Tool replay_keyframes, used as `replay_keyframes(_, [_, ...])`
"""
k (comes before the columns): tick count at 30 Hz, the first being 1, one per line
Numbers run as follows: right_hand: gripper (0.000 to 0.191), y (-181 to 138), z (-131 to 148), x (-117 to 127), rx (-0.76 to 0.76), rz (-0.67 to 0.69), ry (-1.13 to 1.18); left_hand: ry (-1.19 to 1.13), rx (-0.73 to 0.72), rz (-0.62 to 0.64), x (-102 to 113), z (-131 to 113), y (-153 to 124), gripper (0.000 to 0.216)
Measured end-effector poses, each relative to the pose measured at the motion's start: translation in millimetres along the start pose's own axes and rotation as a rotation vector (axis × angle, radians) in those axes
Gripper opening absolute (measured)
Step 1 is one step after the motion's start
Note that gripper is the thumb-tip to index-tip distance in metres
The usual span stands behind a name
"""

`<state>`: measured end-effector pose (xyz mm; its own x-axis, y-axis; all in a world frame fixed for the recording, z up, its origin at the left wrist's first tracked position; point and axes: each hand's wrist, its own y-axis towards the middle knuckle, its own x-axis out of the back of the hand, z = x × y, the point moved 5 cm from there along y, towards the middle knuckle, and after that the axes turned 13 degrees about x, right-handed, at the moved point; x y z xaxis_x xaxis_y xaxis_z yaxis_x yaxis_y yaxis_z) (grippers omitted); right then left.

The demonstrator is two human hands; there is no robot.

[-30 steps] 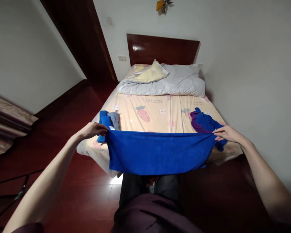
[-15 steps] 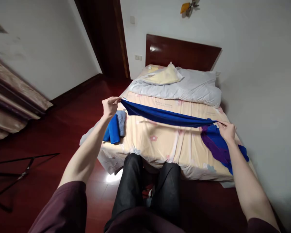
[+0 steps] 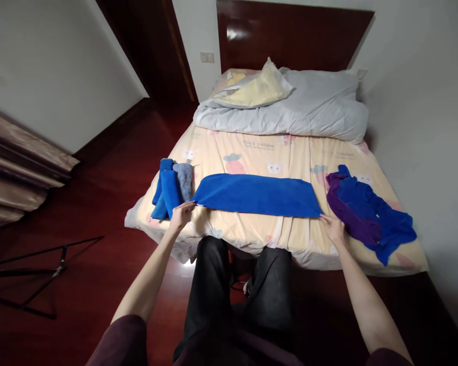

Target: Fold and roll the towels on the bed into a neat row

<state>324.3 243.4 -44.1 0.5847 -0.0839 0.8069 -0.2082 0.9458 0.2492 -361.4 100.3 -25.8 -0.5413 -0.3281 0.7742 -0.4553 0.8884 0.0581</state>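
Note:
A long blue towel [image 3: 257, 195] lies stretched out across the bed, its near edge pulled straight. My left hand [image 3: 182, 214] pinches its near left corner, and my right hand [image 3: 333, 227] grips the near right corner. Just beyond my left hand sit rolled blue towels [image 3: 169, 190] and a rolled grey towel [image 3: 183, 179]. To the right of my right hand lies a crumpled heap of blue cloth [image 3: 381, 213] with a purple cloth [image 3: 353, 218] along its left side.
The bed [image 3: 232, 229] has a pale patterned sheet. Toward the headboard [image 3: 290, 38] lie a folded grey-white quilt [image 3: 320, 104] and a pale yellow pillow [image 3: 265, 87]. A black metal stand [image 3: 57, 272] is on the floor at left, near the curtain [image 3: 19, 168].
Both hands have come down and nearer, lowering the blue towel from the air onto the bed, where it now lies flatter and wider. My view has tilted downward.

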Motion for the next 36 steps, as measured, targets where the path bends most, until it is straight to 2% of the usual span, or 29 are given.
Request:
replay_keyframes(3, [0.029, -12.9, -8.0, -18.3, 0.075, 0.187, -0.195, 0.108, 0.040, 0.103, -27.7, 18.5, -7.9, 0.030])
replay_keyframes(5, [0.032, -15.6, -5.8, -22.8, 0.156, 0.292, -0.312, 0.217, -0.005, 0.126, -35.9, 23.2, -8.2, 0.029])
replay_keyframes(9, [0.044, -21.3, 6.1, -26.2, 0.305, 0.498, -0.466, 0.434, -0.148, 0.181, -42.1, 19.8, -6.2, 0.032])
replay_keyframes(14, [0.043, -38.7, 7.3, -22.0, 0.339, 0.596, -0.545, 0.566, -0.178, 0.330, -44.0, 14.2, -12.8, 0.039])
replay_keyframes(18, [0.044, -58.2, 7.7, -16.6, 0.316, 0.642, -0.572, 0.562, -0.158, 0.344, -40.2, 18.5, -30.0, 0.038])
replay_keyframes(21, [0.043, -66.1, 20.2, -10.2, 0.258, 0.679, -0.587, 0.521, -0.156, 0.379, -40.0, 24.2, -42.7, 0.036])
replay_keyframes(24, [0.039, -60.3, 37.1, -4.0, 0.063, 0.737, -0.629, 0.503, -0.159, 0.427, -40.4, 21.4, -42.9, 0.040])
replay_keyframes(26, [0.036, -46.8, 53.4, -6.5, -0.041, 0.760, -0.637, 0.480, -0.206, 0.388, -39.3, 5.2, -33.4, 0.045])
replay_keyframes(29, [0.035, -11.7, 95.1, -33.8, -0.001, 0.727, -0.586, 0.350, -0.314, 0.197, -42.1, -42.1, -10.6, 0.049])
replay_keyframes(30, [0.040, 2.4, 114.9, -49.8, 0.052, 0.686, -0.542, 0.287, -0.342, 0.135, -47.5, -60.2, -3.1, 0.050])
replay_keyframes(31, [0.045, 17.6, 139.1, -67.3, 0.127, 0.575, -0.422, 0.227, -0.366, 0.094, -56.6, -77.6, 3.4, 0.051])
replay_keyframes(33, [0.051, 41.4, 190.9, -109.2, 0.281, 0.384, -0.127, 0.134, -0.404, 0.081, -86.7, -105.4, 12.3, 0.053])
replay_keyframes(36, [0.054, 56.7, 247.4, -179.3, 0.312, 0.203, 0.224, 0.055, -0.422, 0.187, -148.6, -119.5, 12.2, 0.054])
